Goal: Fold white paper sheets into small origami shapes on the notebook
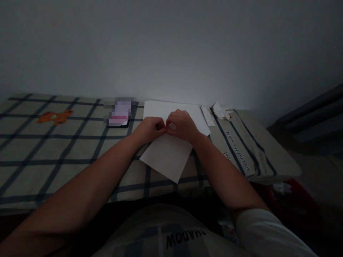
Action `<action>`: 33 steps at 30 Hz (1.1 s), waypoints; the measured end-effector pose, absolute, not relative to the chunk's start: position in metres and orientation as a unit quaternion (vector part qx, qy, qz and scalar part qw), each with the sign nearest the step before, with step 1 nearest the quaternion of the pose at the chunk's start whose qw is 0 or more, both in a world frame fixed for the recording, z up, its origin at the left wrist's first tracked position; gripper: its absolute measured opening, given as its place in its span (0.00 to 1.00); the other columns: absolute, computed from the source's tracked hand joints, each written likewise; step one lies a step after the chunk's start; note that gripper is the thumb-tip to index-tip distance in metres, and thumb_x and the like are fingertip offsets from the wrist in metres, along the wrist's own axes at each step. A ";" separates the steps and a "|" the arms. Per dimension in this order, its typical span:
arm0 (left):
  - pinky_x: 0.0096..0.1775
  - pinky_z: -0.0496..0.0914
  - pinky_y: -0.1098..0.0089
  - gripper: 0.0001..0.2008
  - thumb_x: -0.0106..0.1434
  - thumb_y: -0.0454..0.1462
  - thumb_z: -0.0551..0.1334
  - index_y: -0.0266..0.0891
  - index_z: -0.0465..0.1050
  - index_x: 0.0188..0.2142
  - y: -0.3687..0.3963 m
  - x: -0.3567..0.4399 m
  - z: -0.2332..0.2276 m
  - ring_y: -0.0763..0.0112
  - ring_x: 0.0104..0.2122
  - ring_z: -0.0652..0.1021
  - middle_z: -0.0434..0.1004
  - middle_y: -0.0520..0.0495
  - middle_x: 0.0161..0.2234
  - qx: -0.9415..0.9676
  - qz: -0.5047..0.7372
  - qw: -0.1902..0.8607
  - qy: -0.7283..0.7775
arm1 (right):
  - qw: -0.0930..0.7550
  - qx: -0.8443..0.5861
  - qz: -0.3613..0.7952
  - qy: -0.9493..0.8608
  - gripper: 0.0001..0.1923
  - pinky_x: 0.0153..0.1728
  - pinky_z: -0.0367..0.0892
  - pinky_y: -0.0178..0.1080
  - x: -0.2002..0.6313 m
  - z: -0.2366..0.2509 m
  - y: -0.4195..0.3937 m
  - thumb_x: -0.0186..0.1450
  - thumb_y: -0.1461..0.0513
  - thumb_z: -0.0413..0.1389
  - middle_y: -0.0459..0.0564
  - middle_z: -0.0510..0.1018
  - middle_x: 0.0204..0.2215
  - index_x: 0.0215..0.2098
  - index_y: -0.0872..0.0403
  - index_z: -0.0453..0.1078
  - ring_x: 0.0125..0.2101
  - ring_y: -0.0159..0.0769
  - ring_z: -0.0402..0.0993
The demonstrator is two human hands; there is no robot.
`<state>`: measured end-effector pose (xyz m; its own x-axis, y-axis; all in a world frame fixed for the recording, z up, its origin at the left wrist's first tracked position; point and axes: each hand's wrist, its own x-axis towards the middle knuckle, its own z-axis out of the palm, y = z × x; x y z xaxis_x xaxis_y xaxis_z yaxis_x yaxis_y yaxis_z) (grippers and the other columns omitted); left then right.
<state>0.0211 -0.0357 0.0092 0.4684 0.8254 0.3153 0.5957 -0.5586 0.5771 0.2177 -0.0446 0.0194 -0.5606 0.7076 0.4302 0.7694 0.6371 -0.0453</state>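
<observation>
A square-cornered sheet of white paper point(168, 157) lies at an angle on the checked tablecloth, one corner pointing toward me. At its far edge my left hand point(154, 129) is closed, thumb and fingertips pinched together. My right hand point(180, 125) pinches the same spot from the other side, its fingers curled into a ring. The fingertips of both hands meet there. Behind them a stack of white paper point(174, 109) rests against the wall, partly covered by my hands.
A phone point(121, 113) with a lit screen and an orange cutout shape point(55, 117) lie to the left. Torn paper scraps point(220, 111) sit right of the stack. Below the table's right end stands a red bin point(297, 200). The wall borders the table's back.
</observation>
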 end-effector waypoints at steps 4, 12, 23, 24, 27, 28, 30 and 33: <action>0.29 0.58 0.70 0.09 0.57 0.35 0.63 0.40 0.67 0.22 -0.036 0.022 0.011 0.74 0.23 0.66 0.67 0.55 0.20 0.829 0.288 0.204 0.433 | 0.215 -0.421 -0.090 -0.876 0.07 0.43 0.55 0.44 0.218 0.020 -0.045 0.65 0.60 0.55 0.50 0.81 0.37 0.36 0.52 0.75 0.42 0.42 0.70; 0.28 0.58 0.70 0.09 0.57 0.33 0.62 0.40 0.66 0.21 -0.039 0.022 0.013 0.75 0.22 0.65 0.65 0.56 0.19 0.823 0.291 0.219 0.436 | 0.241 -0.445 -0.103 -0.856 0.05 0.43 0.55 0.45 0.231 0.021 -0.039 0.64 0.64 0.56 0.52 0.81 0.37 0.34 0.52 0.74 0.42 0.43 0.70; 0.29 0.59 0.70 0.07 0.56 0.34 0.62 0.40 0.68 0.22 -0.042 0.021 0.019 0.74 0.23 0.68 0.69 0.55 0.20 0.809 0.294 0.233 0.451 | 0.286 -0.486 -0.128 -0.816 0.04 0.44 0.57 0.46 0.242 0.020 -0.035 0.64 0.64 0.55 0.53 0.80 0.37 0.32 0.51 0.71 0.42 0.45 0.71; 0.28 0.59 0.70 0.07 0.56 0.34 0.62 0.40 0.68 0.22 -0.042 0.021 0.019 0.74 0.23 0.67 0.68 0.55 0.20 0.808 0.294 0.235 0.454 | 0.293 -0.494 -0.125 -0.809 0.04 0.45 0.58 0.46 0.243 0.020 -0.034 0.64 0.64 0.54 0.53 0.80 0.37 0.32 0.51 0.70 0.42 0.45 0.71; 0.28 0.59 0.70 0.09 0.56 0.35 0.62 0.40 0.66 0.21 -0.043 0.021 0.020 0.75 0.22 0.66 0.67 0.55 0.19 0.804 0.299 0.240 0.454 | 0.312 -0.474 -0.088 -0.819 0.04 0.46 0.60 0.46 0.245 0.019 -0.033 0.65 0.64 0.53 0.54 0.80 0.38 0.34 0.52 0.70 0.43 0.45 0.71; 0.27 0.59 0.70 0.09 0.56 0.35 0.62 0.40 0.66 0.21 -0.042 0.021 0.019 0.75 0.22 0.66 0.67 0.55 0.19 0.804 0.304 0.239 0.452 | 0.316 -0.453 -0.067 -0.831 0.04 0.48 0.61 0.45 0.244 0.018 -0.033 0.65 0.63 0.53 0.55 0.80 0.40 0.37 0.52 0.71 0.44 0.45 0.71; 0.27 0.59 0.70 0.09 0.56 0.36 0.62 0.40 0.66 0.21 -0.041 0.021 0.018 0.75 0.22 0.66 0.67 0.55 0.19 0.806 0.314 0.236 0.442 | 0.312 -0.409 -0.026 -0.857 0.08 0.50 0.61 0.45 0.241 0.017 -0.034 0.67 0.61 0.54 0.55 0.80 0.45 0.43 0.52 0.72 0.47 0.44 0.72; 0.28 0.60 0.71 0.08 0.57 0.38 0.62 0.40 0.69 0.23 -0.039 0.021 0.015 0.75 0.23 0.67 0.68 0.54 0.20 0.806 0.329 0.238 0.432 | 0.272 -0.385 0.004 -0.882 0.10 0.51 0.61 0.45 0.236 0.017 -0.034 0.69 0.60 0.52 0.55 0.80 0.45 0.44 0.52 0.74 0.47 0.44 0.71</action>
<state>0.0208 -0.0391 0.0154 0.4108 0.8518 0.3251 0.5388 -0.5144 0.6672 0.2362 -0.0342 0.0173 -0.5548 0.6820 0.4764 0.6774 0.7028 -0.2172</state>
